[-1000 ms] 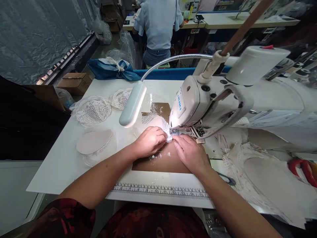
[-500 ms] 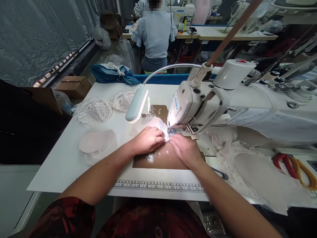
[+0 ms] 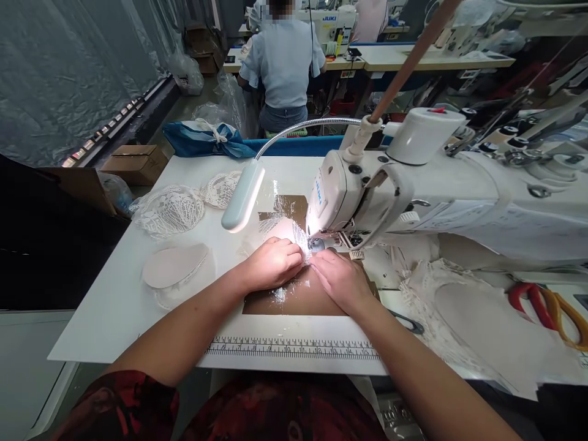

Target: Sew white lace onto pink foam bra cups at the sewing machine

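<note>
A white lace bra cup piece point(image 3: 285, 229) lies under the needle area of a white sewing machine point(image 3: 337, 193). My left hand point(image 3: 274, 263) is closed, its fingers curled on the near edge of the lace. Close by on the right, my right hand point(image 3: 340, 278) pinches the same edge between thumb and fingertips, just in front of the presser foot. The two hands' fingertips almost meet. Both rest over a brown taped board point(image 3: 294, 301) on the white table. The stitching point is partly hidden by the machine head and my fingers.
Lace cups point(image 3: 169, 209) and a smooth beige cup point(image 3: 174, 266) lie on the left. A lamp point(image 3: 243, 195) hangs over the work. On the right are lace fabric pieces point(image 3: 473, 306) and red-and-orange scissors point(image 3: 544, 309). A printed ruler point(image 3: 289, 349) lines the front edge. A co-worker point(image 3: 285, 67) sits ahead.
The view has shifted slightly. My fingertips are a little closer together at the lace edge; both hands keep their hold beside the presser foot.
</note>
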